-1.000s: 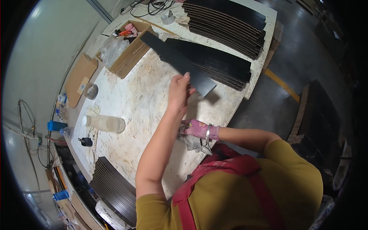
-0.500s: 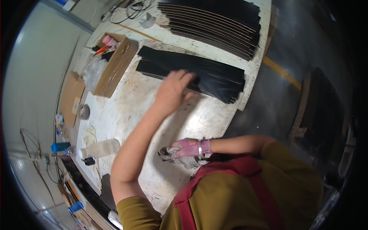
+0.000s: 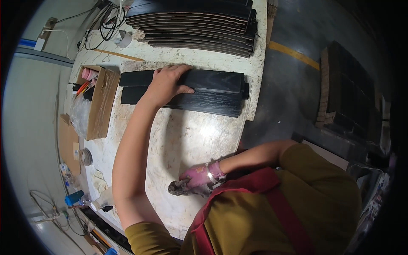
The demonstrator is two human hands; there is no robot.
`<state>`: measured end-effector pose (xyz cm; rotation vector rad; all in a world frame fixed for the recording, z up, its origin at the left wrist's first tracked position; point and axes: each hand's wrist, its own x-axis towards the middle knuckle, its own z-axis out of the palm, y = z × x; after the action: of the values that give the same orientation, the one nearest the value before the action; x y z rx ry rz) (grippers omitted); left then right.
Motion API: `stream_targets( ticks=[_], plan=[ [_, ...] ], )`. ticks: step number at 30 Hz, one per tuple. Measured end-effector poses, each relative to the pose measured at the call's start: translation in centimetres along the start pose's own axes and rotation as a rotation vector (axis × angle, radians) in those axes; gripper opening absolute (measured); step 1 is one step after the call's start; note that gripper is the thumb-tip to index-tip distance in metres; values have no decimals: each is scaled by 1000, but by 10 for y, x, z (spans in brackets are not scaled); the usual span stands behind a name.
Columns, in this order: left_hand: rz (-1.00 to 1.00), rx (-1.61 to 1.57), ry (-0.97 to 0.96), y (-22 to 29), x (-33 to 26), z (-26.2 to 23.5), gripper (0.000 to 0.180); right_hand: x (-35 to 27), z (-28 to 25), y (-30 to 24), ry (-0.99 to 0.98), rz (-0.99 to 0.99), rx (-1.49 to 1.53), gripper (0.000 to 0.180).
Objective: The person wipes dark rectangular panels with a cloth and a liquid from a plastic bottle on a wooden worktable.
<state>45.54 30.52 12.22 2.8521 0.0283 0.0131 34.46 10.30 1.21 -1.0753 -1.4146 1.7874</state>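
Two dark, wood-grained black planks lie side by side on the white worktable [image 3: 204, 140], with more boards showing beneath at their right end. Across the far black plank [image 3: 216, 80] stretches my bare left hand [image 3: 166, 83], fingers at its far edge and thumb near the seam. The near black plank [image 3: 204, 103] lies just below that thumb. Close to my body, my right hand [image 3: 197, 175] wears a pink patterned glove and is closed on a crumpled grey rag [image 3: 180, 187] low over the table.
A tall stack of black planks [image 3: 191, 29] stands at the far side. On the left are an open cardboard box [image 3: 102, 104] of supplies, a tape roll [image 3: 85, 157] and a translucent bottle [image 3: 104, 199]. Another board stack [image 3: 348, 93] rises from the floor at right.
My left hand has come down onto the far plank and now spans it. The planks, skewed before, lie more evenly side by side. The view has shifted; the gloved hand still holds the rag.
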Motion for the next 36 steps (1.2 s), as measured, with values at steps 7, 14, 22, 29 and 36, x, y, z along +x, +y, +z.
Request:
stream_targets(
  ticks=[7,14,22,29,36],
  plan=[
    [11,65,59,4,-11,12,62,0,-3,-14,-55,46,-72,43],
    [-276,-209,534,78,-172,20,45,0,0,14,25,-102,98,28],
    [-1826,386,402,229,-527,100,41,8,-11,-10,-125,187,888,48],
    [-2045,274,139,285,-566,115,45,40,43,-19,-341,268,1066,52],
    [-1970,103,316,299,-582,100,31,43,74,-14,-383,308,1164,52]
  ],
)
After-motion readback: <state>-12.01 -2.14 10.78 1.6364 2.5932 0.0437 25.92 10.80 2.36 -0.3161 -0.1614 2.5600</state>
